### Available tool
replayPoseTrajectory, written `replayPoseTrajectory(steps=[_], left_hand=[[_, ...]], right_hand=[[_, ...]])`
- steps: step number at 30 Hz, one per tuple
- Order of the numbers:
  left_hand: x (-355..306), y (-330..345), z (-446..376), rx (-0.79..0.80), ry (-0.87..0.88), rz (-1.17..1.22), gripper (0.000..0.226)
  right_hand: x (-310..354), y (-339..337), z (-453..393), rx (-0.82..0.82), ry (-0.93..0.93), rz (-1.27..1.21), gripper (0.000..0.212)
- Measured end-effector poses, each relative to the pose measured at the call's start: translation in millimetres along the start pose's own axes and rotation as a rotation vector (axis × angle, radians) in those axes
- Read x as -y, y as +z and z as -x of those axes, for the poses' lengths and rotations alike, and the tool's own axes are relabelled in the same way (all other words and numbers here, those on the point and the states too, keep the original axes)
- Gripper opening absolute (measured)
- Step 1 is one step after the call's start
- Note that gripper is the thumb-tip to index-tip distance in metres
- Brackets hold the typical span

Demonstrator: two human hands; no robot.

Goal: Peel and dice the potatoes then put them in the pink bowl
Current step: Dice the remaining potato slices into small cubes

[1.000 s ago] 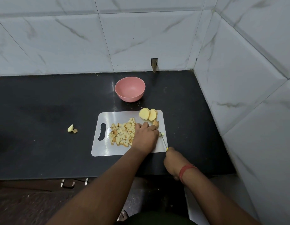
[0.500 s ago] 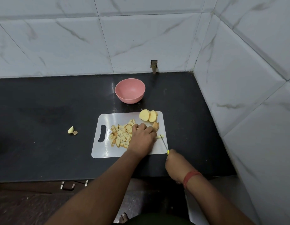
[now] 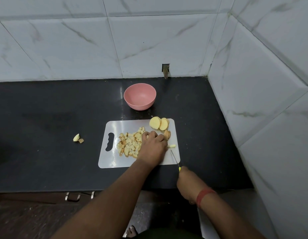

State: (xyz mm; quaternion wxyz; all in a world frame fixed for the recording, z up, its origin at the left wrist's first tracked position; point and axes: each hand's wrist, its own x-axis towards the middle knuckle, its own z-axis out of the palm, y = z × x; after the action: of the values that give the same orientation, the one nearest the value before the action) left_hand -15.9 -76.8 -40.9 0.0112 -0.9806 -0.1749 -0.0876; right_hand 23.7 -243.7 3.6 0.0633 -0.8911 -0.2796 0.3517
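Note:
A white cutting board lies on the black counter. A heap of diced potato covers its middle. Round potato slices lean together at its far right corner, with another piece just below them. My left hand rests with curled fingers over potato at the heap's right edge; what lies under it is hidden. A small cut strip pokes out to its right. My right hand grips a thin knife with a yellow handle, blade over the board's near right corner. The pink bowl stands beyond the board, with nothing in it.
Two potato scraps lie on the counter left of the board. Tiled walls close the back and the right side. A drawer handle shows under the counter's front edge.
The knife blade has drawn back toward me and lies off the strip. My left hand has stayed over the potato on the board.

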Motion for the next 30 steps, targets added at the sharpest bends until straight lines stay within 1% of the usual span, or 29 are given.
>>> replayPoseTrajectory(steps=[5,7,10,14,17,23,24,27,30], left_hand=[[8,8,10,-0.069,-0.001,0.025,0.03],[9,9,13,-0.082,0.0,0.031,0.028],[8,9,12,-0.095,-0.021,0.045,0.022],[8,10,10,-0.103,-0.036,0.054,0.022],[8,10,9,-0.115,-0.047,0.057,0.021],[9,10,7,-0.088,-0.07,0.068,0.022],[10,10,8,-0.086,-0.072,0.074,0.022],[15,10,11,-0.085,-0.084,0.107,0.027],[22,10,17,-0.087,-0.075,0.125,0.029]], right_hand=[[1,-5,-1,-0.051,0.0,-0.051,0.018],[5,-6,-3,-0.057,-0.01,-0.046,0.019],[12,-4,-6,-0.028,-0.028,-0.031,0.022],[18,-5,-10,-0.012,-0.04,-0.004,0.013],[20,-6,-13,0.023,-0.069,-0.002,0.011],[4,0,-6,0.071,-0.082,0.007,0.021],[1,2,-5,0.063,-0.082,0.012,0.022],[0,1,-2,-0.021,-0.051,0.012,0.006],[8,-2,-3,-0.03,-0.048,0.005,0.012]])
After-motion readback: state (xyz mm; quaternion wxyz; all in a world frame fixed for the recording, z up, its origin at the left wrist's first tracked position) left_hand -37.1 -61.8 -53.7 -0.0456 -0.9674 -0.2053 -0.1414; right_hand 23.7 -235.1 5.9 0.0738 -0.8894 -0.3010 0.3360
